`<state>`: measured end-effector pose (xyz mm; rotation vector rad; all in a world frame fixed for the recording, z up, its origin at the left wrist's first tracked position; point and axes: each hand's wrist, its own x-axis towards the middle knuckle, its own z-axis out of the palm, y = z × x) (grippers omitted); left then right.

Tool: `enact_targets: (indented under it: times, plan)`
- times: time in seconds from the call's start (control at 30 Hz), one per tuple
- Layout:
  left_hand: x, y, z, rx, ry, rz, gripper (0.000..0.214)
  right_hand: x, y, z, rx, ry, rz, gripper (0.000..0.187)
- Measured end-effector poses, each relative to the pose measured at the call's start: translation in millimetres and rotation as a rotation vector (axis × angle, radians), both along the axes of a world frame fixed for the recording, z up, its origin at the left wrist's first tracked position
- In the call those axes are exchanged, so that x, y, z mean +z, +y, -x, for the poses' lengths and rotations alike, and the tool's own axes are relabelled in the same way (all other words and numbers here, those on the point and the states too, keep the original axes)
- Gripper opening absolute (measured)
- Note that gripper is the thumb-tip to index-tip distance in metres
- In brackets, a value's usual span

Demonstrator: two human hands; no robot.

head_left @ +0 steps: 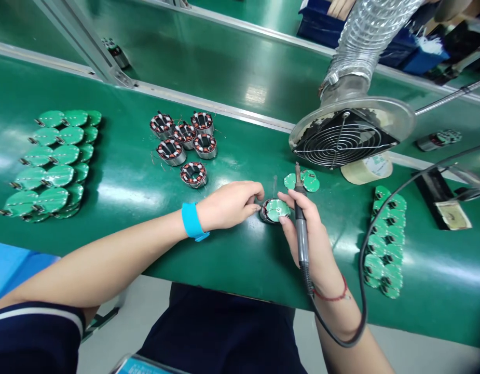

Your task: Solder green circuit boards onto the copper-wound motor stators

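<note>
In front of me a motor stator stands on the green bench with a round green circuit board [277, 210] lying on top of it. My left hand [234, 204] is at the stator's left side, its thumb and fingertips pinched together. Whatever is between those fingertips is too small to make out. A soldering iron [301, 228] rests in my right hand [315, 241], with its tip pointing up and away from me. The thumb and a fingertip of that hand also reach the right edge of the board. A thin wisp of smoke hangs above the board.
Several wound stators [193, 174] stand left of centre. Stacked round boards [53, 200] lie far left, and joined green boards [391, 228] lie right. A fume extractor [343, 137] overhangs the back, near a tape roll [367, 169] and the iron's stand [438, 200]. The iron's cable [365, 265] loops over my right forearm.
</note>
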<state>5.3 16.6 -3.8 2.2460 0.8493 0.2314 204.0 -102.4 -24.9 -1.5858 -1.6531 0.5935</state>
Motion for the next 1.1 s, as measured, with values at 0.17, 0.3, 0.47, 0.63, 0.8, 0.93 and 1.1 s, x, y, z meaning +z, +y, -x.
enact_targets:
  times: [0.17, 0.3, 0.47, 0.63, 0.8, 0.93, 1.1]
  plan:
    - [-0.5, -0.4, 2.2, -0.009, -0.049, -0.139, 0.016, 1.5, 1.0, -0.3, 0.009, 0.002, 0.003, 0.046]
    - [-3.5, 3.1, 4.6, -0.108, -0.075, -0.083, 0.012, 1.4, 0.8, -0.5, 0.012, 0.007, 0.015, 0.046]
    - [-4.6, 5.9, 4.6, -0.114, -0.180, -0.037, 0.009, -0.6, 0.8, -1.8, 0.024, 0.013, 0.012, 0.047]
    - [-3.8, 3.2, -7.5, 0.085, -0.365, 0.135, 0.012, 4.4, 0.9, 1.4, 0.000, -0.004, -0.051, 0.051]
    - [-4.6, -5.4, -24.8, 0.152, -0.421, 0.330, 0.013, 16.4, 8.4, 12.8, -0.034, 0.013, -0.230, 0.051]
    - [-3.2, -9.0, -25.2, 0.164, -0.406, 0.383, 0.014, 17.2, 13.0, 15.0, -0.067, -0.007, -0.249, 0.044]
    - [-1.7, -11.3, -21.8, 0.170, -0.356, 0.440, 0.014, 14.2, 5.7, 6.7, -0.071, -0.099, -0.175, 0.038]
